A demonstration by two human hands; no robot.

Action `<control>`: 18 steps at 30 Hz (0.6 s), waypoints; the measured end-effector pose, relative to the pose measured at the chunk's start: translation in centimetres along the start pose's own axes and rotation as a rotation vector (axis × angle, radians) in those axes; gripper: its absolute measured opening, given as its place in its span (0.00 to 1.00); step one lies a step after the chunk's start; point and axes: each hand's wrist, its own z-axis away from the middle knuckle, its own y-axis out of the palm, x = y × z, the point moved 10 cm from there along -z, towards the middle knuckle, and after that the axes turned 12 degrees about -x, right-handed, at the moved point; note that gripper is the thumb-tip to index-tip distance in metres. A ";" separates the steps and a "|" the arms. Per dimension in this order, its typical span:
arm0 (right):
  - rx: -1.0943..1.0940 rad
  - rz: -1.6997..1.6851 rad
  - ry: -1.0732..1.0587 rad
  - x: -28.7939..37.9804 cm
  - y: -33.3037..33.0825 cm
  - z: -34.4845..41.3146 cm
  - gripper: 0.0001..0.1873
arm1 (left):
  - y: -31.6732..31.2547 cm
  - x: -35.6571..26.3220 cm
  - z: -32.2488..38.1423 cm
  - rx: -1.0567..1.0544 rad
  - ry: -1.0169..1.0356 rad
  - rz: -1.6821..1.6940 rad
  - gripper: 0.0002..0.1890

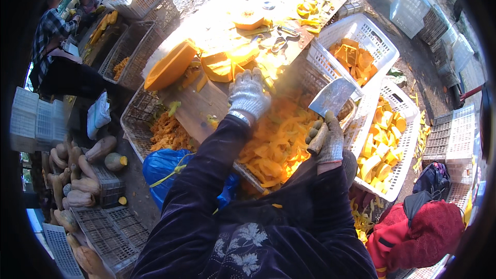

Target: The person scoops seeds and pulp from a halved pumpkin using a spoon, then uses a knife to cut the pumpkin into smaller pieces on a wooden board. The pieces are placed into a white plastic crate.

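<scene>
My left hand (248, 95), in a pale knitted glove, reaches over the board with its fingertips at the cut pumpkin pieces (217, 66); what lies under the palm is hidden. In my right hand (330, 139), also gloved, is a cleaver by its wooden handle (317, 139), the broad blade (333, 95) pointing away from me. A large pumpkin wedge (172, 64) leans at the left of the wooden board (205, 104). Between my arms, a crate holds a heap of orange pumpkin peelings (279, 143).
Pumpkin chunks fill two white plastic crates (412, 114) (391, 52) at right. Peelers (279, 42) lie on the sunlit table. At left are a crate of pumpkin pulp (166, 131), a blue plastic bag (162, 170), whole pumpkins (79, 190) and a person in a checked shirt (54, 27).
</scene>
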 end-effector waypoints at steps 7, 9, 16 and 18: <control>0.008 -0.013 -0.026 0.0 -0.1 0.4 0.18 | 2.2 2.5 1.6 0.037 0.071 -0.161 0.25; 0.045 -0.020 0.008 -0.2 0.1 0.2 0.18 | 2.3 3.6 0.9 0.152 0.000 -0.150 0.27; 0.151 -0.045 0.021 -0.5 0.7 0.5 0.18 | 0.5 3.3 -2.8 0.058 -0.808 1.412 0.18; 0.157 -0.036 0.038 -0.7 0.9 0.7 0.18 | -2.8 -2.1 -6.8 0.053 -0.351 1.624 0.17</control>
